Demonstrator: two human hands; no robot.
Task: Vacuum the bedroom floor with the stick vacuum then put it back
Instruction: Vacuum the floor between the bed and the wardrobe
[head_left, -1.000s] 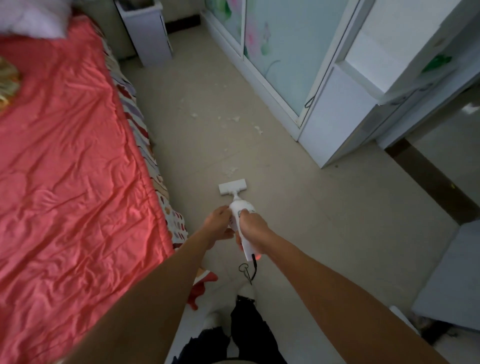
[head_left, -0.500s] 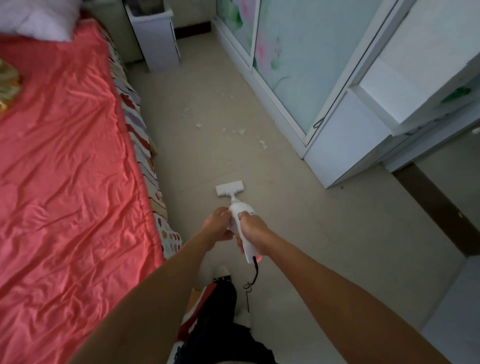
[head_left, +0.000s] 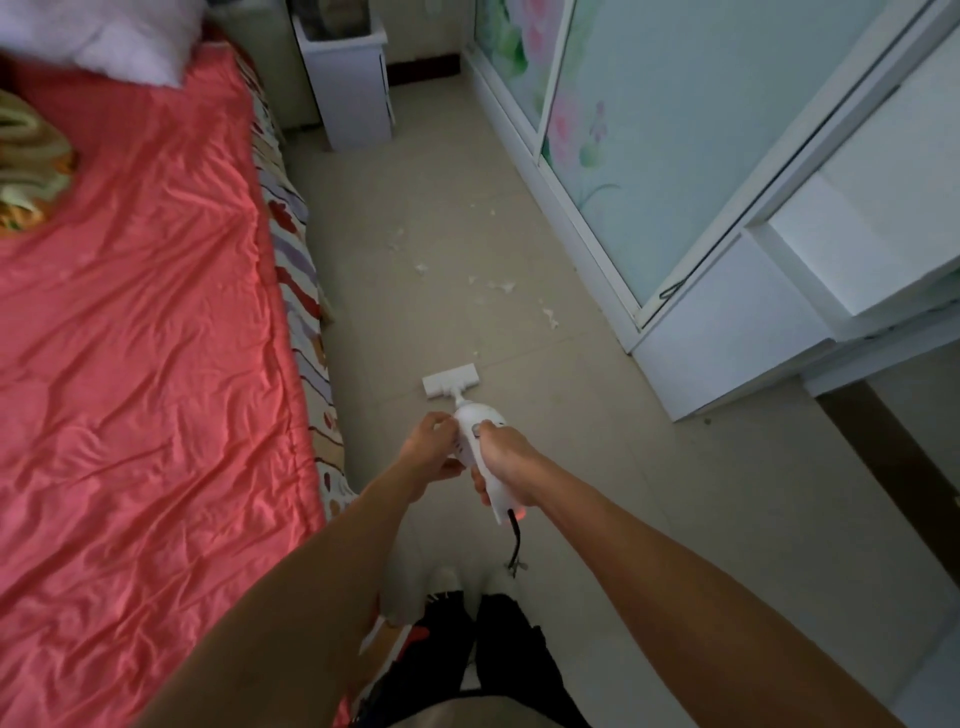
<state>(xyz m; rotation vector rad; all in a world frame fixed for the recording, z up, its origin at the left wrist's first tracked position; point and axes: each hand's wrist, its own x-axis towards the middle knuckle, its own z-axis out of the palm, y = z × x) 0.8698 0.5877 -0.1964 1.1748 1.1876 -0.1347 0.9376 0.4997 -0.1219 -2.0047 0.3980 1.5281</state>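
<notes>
Both hands clenched on stick vacuum (head_left: 480, 441): right hand (head_left: 506, 462) on handle, left hand (head_left: 434, 452) beside body. Head advanced farther along floor (head_left: 649, 493); paper scraps (head_left: 498, 286) ahead remain uncollected.

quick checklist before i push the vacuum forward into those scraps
1. Right hand wrapped round the stick vacuum handle: ok.
2. Left hand steadying the vacuum body: ok.
3. Floor head flat on the tile floor: looks ok.
4. White scraps ahead of the head, not yet picked up: not ok.
5. Path between bed and wardrobe free of obstacles: ok.
6. Black cord hanging below the handle, clear of feet: cannot tell.
</notes>
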